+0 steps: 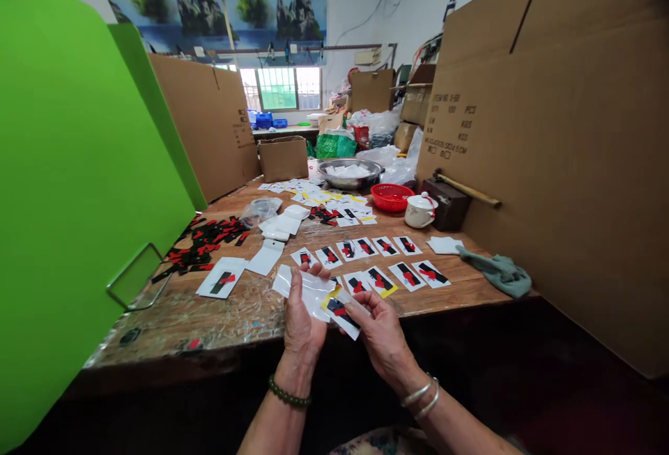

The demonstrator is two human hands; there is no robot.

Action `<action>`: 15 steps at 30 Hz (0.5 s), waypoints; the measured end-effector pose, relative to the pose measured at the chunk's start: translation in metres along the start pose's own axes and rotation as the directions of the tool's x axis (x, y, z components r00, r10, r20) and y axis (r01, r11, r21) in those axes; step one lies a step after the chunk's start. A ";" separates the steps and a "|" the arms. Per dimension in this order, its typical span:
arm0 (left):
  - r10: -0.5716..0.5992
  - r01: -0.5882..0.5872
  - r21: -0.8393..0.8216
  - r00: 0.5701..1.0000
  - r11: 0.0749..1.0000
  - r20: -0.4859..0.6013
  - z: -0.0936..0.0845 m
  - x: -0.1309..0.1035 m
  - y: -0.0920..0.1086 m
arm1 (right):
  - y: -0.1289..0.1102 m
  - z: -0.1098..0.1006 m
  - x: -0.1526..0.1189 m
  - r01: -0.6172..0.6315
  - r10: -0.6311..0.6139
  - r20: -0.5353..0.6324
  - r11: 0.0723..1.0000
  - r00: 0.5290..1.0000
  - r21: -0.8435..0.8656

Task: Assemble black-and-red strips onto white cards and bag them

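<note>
My left hand (304, 319), palm turned up, holds a clear plastic bag (312, 293) between thumb and fingers. My right hand (384, 333) pinches a white card (342, 312) that bears a black and red piece and a yellow edge. The card's upper left end overlaps the bag's edge; whether it is inside the bag I cannot tell. Just beyond my hands lie two rows of white cards (379, 279), each with a black and red piece on it. A stack of cards (222, 279) with one such piece on top lies to the left.
Loose black and red pieces (209, 239) are heaped at the left beside blank white cards (265, 256). Farther back stand a metal basin (379, 173), a red basket (391, 197) and a lidded white mug (419, 212). A grey-green cloth (496, 272) lies near the right edge. Tall cardboard (548, 162) walls the right side.
</note>
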State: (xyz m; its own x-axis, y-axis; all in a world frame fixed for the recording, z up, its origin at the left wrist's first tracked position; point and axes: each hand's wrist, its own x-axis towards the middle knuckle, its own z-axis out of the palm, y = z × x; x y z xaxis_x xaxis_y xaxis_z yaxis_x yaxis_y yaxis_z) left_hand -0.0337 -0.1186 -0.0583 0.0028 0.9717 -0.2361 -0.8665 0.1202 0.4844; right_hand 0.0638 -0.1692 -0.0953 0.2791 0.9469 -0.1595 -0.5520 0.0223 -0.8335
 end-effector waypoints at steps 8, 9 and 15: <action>-0.026 0.026 0.009 0.999 1.000 0.019 -0.006 -0.001 -0.003 | -0.001 -0.013 0.005 -0.119 0.128 0.142 0.991 0.982 -0.066; -0.033 0.033 0.014 0.999 0.999 0.034 -0.006 -0.001 -0.003 | -0.003 -0.015 0.007 -0.130 0.139 0.157 0.989 0.978 -0.068; -0.046 0.044 0.029 0.996 0.999 0.073 -0.009 0.000 -0.004 | -0.014 -0.014 0.010 -0.169 0.193 0.212 0.978 0.958 -0.123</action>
State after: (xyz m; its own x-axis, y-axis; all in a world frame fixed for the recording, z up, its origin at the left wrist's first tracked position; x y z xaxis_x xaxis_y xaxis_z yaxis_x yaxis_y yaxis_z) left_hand -0.0349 -0.1212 -0.0671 0.0792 0.9774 -0.1962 -0.8509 0.1688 0.4974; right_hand 0.0854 -0.1647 -0.0932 -0.0053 0.9795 -0.2012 -0.4908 -0.1779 -0.8529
